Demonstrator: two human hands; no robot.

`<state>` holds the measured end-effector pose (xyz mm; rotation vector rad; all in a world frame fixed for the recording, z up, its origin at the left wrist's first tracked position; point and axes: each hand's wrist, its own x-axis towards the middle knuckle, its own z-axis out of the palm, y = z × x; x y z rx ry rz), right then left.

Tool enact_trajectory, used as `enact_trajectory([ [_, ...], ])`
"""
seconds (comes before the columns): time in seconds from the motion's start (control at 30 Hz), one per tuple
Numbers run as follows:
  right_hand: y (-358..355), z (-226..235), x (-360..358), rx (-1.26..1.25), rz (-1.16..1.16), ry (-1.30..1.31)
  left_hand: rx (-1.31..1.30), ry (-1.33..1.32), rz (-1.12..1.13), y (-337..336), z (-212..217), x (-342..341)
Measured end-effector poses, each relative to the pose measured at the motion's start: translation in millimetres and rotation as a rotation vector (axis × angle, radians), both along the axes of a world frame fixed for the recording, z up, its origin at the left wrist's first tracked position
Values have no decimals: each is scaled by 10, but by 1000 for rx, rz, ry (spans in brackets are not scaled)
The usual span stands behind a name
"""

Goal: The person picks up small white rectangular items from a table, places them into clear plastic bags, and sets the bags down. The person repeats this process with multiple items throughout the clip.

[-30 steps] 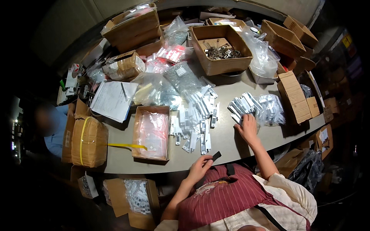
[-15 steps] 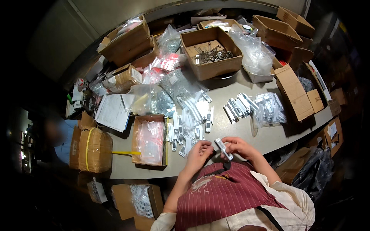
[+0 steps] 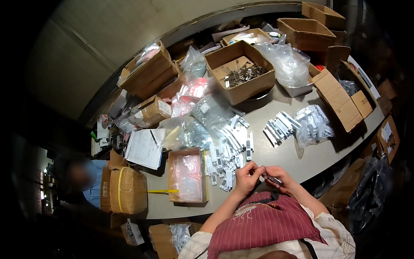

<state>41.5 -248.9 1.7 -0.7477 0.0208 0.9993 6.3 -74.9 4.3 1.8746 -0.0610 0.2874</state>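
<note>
My right hand (image 3: 280,177) grips a narrow white-and-grey bracket-like part (image 3: 273,179) just in front of the apron, its dark side turned up. Against the part's near-left end, my left hand (image 3: 247,180) has thumb and fingers pinched together. What sits between those fingertips is too small to make out. Left of my hands lies a loose pile of similar white parts (image 3: 233,144). Farther off to the right, several more parts (image 3: 281,126) lie side by side in a row, next to a clear plastic bag (image 3: 314,125) filled with them.
A cardboard box of small metal pieces (image 3: 220,88) stands at the back. To the left are a box of pinkish plastic bags (image 3: 172,185), papers with a pen (image 3: 140,149) and a taped carton (image 3: 138,192). Beyond that carton is another person (image 3: 92,185). An open carton (image 3: 338,103) occupies the right.
The part in my right hand has turned from its pale face to its dark side. My left hand has come over to meet it. The whole view has shifted and tilted.
</note>
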Motion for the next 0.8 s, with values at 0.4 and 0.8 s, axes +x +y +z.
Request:
enact_trajectory([
  [0.4, 148, -138, 268, -120, -50, 124, -601, 79, 96, 254, 161, -280],
  [0.8, 262, 368, 223, -328, -291, -191, -941, 808, -304, -85, 32, -175],
])
